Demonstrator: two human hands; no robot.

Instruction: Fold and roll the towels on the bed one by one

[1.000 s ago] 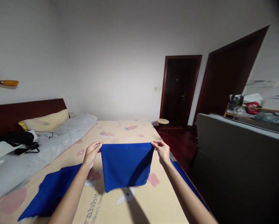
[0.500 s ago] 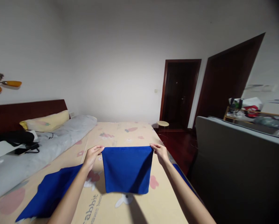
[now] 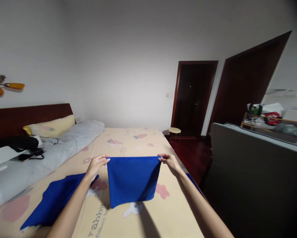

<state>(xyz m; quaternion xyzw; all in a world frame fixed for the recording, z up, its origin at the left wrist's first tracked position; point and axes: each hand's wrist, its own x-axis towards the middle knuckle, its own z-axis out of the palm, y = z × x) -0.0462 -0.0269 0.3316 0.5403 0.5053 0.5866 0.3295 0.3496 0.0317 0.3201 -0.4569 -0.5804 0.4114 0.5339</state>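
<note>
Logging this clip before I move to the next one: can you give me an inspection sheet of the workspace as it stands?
Surface: bed with a cream cartoon-print sheet, flat.
Job's things: blue cloth held up by its two top corners, hanging over the bed; second blue cloth lying spread on the sheet to the left.
Clutter: yellow pillow, grey quilt, black items and a white sheet near the headboard.
Grippers: left hand pinches the left corner; right hand pinches the right corner.
Cables: a thin dark cord on the quilt.
Surroundings: white walls, dark doorway, small round stool, grey panel on the right.
</note>
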